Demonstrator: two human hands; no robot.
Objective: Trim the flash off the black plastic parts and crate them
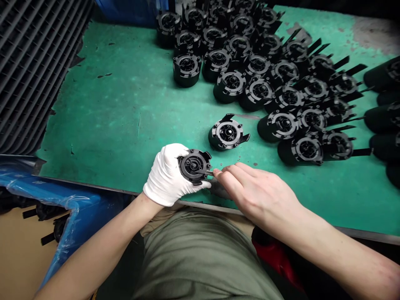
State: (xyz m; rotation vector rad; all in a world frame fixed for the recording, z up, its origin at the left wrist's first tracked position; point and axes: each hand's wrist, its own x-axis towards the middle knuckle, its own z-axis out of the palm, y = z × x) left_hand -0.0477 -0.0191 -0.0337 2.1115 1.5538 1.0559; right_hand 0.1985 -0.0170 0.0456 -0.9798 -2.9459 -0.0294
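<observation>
Fingers of the white-gloved left hand clamp one round black plastic housing over the near edge of the green mat. The bare right hand pinches one thin dark metal pin against it. One matching housing lies just beyond, and over twenty clustered housings sit behind.

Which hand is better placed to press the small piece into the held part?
Probably the right hand: its fingertips pinch the small piece at the black round part, which the gloved left hand grips.

The counter has a worn green top. One round black part sits alone on it. Many more black parts crowd together behind.
</observation>
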